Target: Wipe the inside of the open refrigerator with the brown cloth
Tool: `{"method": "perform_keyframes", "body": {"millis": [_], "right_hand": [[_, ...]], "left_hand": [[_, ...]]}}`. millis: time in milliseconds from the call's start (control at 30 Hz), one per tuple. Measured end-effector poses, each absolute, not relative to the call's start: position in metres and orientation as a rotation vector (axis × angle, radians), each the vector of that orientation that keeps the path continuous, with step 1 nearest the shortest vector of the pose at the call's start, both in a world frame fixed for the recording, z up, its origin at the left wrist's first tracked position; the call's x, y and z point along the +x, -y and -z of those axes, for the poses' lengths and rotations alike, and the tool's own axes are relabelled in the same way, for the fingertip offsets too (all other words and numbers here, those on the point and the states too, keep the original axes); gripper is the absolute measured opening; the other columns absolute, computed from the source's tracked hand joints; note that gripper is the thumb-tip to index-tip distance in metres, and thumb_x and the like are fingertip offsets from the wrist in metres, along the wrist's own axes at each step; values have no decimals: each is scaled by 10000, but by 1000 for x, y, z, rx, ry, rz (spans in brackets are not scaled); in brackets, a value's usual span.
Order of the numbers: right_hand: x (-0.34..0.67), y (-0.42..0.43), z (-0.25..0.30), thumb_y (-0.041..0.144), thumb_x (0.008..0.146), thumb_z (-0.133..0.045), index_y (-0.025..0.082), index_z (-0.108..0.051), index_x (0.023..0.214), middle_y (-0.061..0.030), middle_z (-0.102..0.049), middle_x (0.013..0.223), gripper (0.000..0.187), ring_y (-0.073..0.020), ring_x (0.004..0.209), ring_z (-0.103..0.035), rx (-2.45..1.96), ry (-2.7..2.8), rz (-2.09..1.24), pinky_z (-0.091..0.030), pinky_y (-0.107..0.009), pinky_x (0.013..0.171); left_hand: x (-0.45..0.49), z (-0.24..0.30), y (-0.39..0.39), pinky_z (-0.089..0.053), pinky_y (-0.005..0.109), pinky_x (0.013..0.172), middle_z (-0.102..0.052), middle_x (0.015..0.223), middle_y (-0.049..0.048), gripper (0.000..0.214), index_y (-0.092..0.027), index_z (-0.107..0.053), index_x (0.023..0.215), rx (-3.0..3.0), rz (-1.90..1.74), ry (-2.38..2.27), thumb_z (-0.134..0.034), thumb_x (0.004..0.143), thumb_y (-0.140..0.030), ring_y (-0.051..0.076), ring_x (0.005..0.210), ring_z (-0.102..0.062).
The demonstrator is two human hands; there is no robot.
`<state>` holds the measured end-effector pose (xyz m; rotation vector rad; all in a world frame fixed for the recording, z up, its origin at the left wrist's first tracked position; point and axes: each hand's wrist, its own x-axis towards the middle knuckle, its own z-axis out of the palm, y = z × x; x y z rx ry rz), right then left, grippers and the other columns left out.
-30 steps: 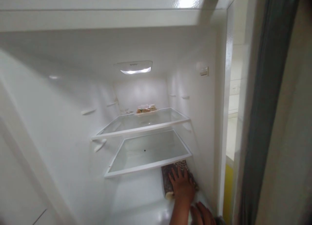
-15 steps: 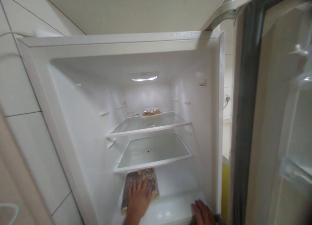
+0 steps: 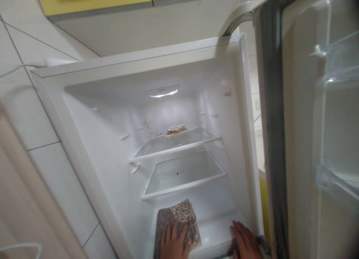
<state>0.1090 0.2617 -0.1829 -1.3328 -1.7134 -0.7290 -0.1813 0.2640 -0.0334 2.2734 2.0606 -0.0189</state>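
Spread fingers [image 3: 174, 230] of the left hand [image 3: 174, 247] lie flat, ungripping, on the patterned cloth [image 3: 177, 211], which extends ahead of them, lengthwise toward the refrigerator's [image 3: 103, 165] back; the right hand [image 3: 246, 244], seemingly holding nothing, rests farther off.

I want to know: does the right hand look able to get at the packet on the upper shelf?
Probably yes, with a longer reach: the right hand is low at the fridge's front, the packet far back, but the door stands open and nothing visible blocks the space above the upper shelf.
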Motion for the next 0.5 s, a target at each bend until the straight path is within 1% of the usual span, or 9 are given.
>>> {"method": "perform_keyframes", "body": {"millis": [133, 233, 300, 400, 467, 500], "right_hand": [[106, -254, 176, 94, 730, -499, 152, -373, 1489, -128, -687, 1262, 772, -263, 1150, -665, -1354, 1687, 625, -545, -371, 971], [103, -253, 178, 110, 760, -482, 165, -247, 1562, -142, -674, 1274, 838, -273, 1154, -666, -1363, 1665, 587, -559, -383, 954], [104, -258, 182, 150, 805, -479, 183, -212, 1583, -157, -660, 1298, 823, -291, 1174, -660, -1368, 1653, 595, -571, -402, 937], [112, -270, 190, 197, 878, -430, 215, -235, 1590, -158, -693, 1226, 739, -289, 1079, -700, -1300, 1545, 716, -602, -405, 836], [118, -276, 193, 204, 900, -417, 211, -226, 1597, -160, -709, 1179, 723, -288, 1030, -715, -1268, 1504, 760, -610, -404, 792], [119, -277, 193, 211, 903, -432, 207, -207, 1602, -165, -706, 1188, 734, -294, 1043, -712, -1264, 1525, 751, -612, -411, 799]], "left_hand": [[-142, 47, -258, -178, 629, 1243, -211, 1673, 19, 653, -429, -385, 1488, 2244, -17, -1897, -541, 864, -546, 408, 1536, -189], [-96, 57, -256, -148, 680, 1239, -187, 1680, 6, 695, -453, -349, 1497, 2261, -102, -1781, -563, 851, -598, 427, 1541, -143], [-61, 59, -256, -151, 707, 1230, -194, 1683, 8, 645, -458, -347, 1496, 2272, -157, -1754, -520, 886, -578, 429, 1540, -153], [-17, 54, -259, -152, 731, 1220, -242, 1677, 30, 537, -436, -366, 1496, 2292, -248, -1672, -375, 962, -496, 424, 1537, -180], [0, 48, -262, -136, 738, 1216, -277, 1670, 56, 534, -405, -371, 1507, 2305, -306, -1610, -317, 979, -466, 427, 1537, -183], [4, 44, -265, -121, 730, 1220, -287, 1668, 64, 539, -395, -375, 1511, 2307, -326, -1588, -302, 982, -468, 424, 1539, -177]]}}
